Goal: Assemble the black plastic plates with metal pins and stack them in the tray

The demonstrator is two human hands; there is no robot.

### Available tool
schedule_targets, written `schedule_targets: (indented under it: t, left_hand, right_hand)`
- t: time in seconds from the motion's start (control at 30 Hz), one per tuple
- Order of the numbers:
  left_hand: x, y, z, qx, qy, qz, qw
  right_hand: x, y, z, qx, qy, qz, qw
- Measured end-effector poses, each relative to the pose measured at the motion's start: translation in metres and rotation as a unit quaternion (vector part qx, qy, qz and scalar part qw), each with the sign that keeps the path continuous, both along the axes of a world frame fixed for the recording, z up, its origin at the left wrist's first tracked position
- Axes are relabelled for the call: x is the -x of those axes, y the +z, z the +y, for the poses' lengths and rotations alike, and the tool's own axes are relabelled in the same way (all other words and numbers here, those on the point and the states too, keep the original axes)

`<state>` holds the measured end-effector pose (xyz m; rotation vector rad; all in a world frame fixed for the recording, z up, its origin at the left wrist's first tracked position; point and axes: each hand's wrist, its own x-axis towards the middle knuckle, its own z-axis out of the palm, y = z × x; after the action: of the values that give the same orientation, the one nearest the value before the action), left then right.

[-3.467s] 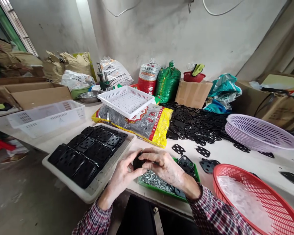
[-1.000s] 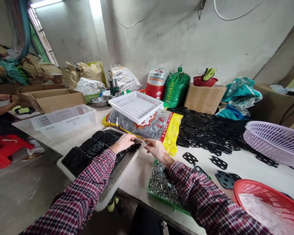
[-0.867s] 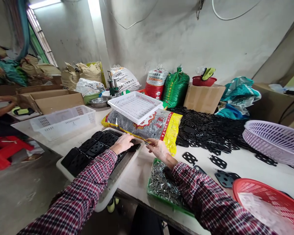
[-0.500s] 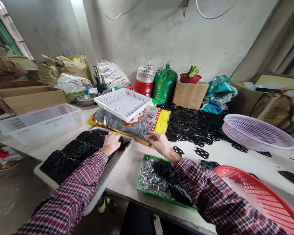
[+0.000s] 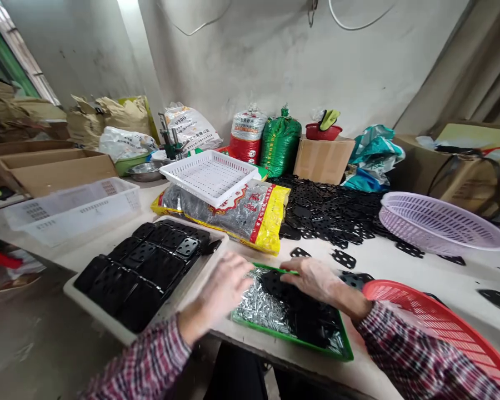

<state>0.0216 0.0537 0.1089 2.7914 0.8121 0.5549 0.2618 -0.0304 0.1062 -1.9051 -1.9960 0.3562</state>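
My left hand (image 5: 223, 291), smeared by motion, hovers at the left edge of a green tray (image 5: 270, 331); whether it holds anything is unclear. Small silvery metal pins (image 5: 260, 305) fill that tray's left part. Flat black plates with holes (image 5: 312, 316) lie over its right part. My right hand (image 5: 319, 280) reaches over the tray's far side, its thumb and forefinger apart close to a black plate. On the left, a white tray (image 5: 208, 272) is packed with stacked black plates (image 5: 139, 272).
A plastic sack (image 5: 270, 222) lies behind the trays, with a white basket (image 5: 210, 175) resting on it. Many loose black plates (image 5: 325, 208) spread across the table. At right are a red basket (image 5: 454, 328) and a purple basket (image 5: 441, 222); a translucent bin (image 5: 83, 214) sits left.
My left hand has left the stacked plates and moved right and nearer, towards the green tray. My right hand has come back from beside the sack to over the green tray.
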Motion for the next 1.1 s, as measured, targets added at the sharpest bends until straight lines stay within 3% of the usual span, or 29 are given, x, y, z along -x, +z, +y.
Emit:
schedule_targets:
  t: [0.07, 0.17, 0.3, 0.43, 0.67, 0.87, 0.97, 1.1]
  left_hand:
    - [-0.011, -0.014, -0.037, 0.046, -0.055, -0.040, 0.997]
    - [-0.023, -0.036, -0.070, 0.113, -0.024, -0.100, 0.988]
    - [-0.028, -0.056, -0.083, 0.178, 0.050, -0.184, 0.965]
    - [-0.026, -0.064, -0.085, 0.220, 0.072, -0.241, 0.943]
    - [-0.023, -0.053, -0.070, 0.366, 0.147, -0.312, 0.864]
    - [-0.038, -0.040, -0.068, 0.548, 0.079, -0.383, 0.740]
    - [-0.047, -0.036, -0.074, 0.574, 0.040, -0.417, 0.704]
    - [-0.054, -0.032, -0.083, 0.623, 0.049, -0.460, 0.630]
  right_hand:
    - [0.015, -0.005, -0.005, 0.021, 0.010, -0.110, 0.994]
    - [0.033, -0.008, -0.008, 0.032, 0.001, -0.183, 0.983]
    - [0.043, -0.010, -0.009, 0.041, -0.005, -0.249, 0.968]
    - [0.045, -0.009, -0.008, 0.055, -0.020, -0.258, 0.964]
    - [0.030, 0.002, -0.014, 0.048, -0.042, -0.160, 0.985]
    - [0.028, 0.019, -0.042, 0.017, 0.043, 0.063, 0.997]
    - [0.027, 0.012, -0.054, -0.034, 0.042, 0.137, 0.989]
    - [0.021, -0.007, -0.061, -0.082, -0.056, 0.240, 0.966]
